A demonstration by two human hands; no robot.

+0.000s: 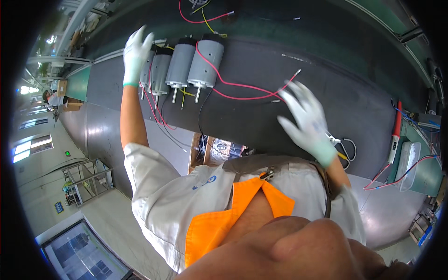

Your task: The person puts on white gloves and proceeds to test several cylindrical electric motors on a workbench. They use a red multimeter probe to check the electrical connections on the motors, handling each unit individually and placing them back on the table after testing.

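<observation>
Orange collar and a pale grey work shirt fill the near edge of the view. Beyond them, the right hand [308, 122] in a white knit glove hovers with its grip released, fingers spread, just over a red wire [242, 86] trailing across the dark mat of the bench [326, 84]. Farther off, four grey metal cylinder motors [184, 65] lie side by side, shafts pointing toward the person. The white-gloved left hand [135, 53] rests flat and unclenched on the leftmost motor, grasping nothing.
</observation>
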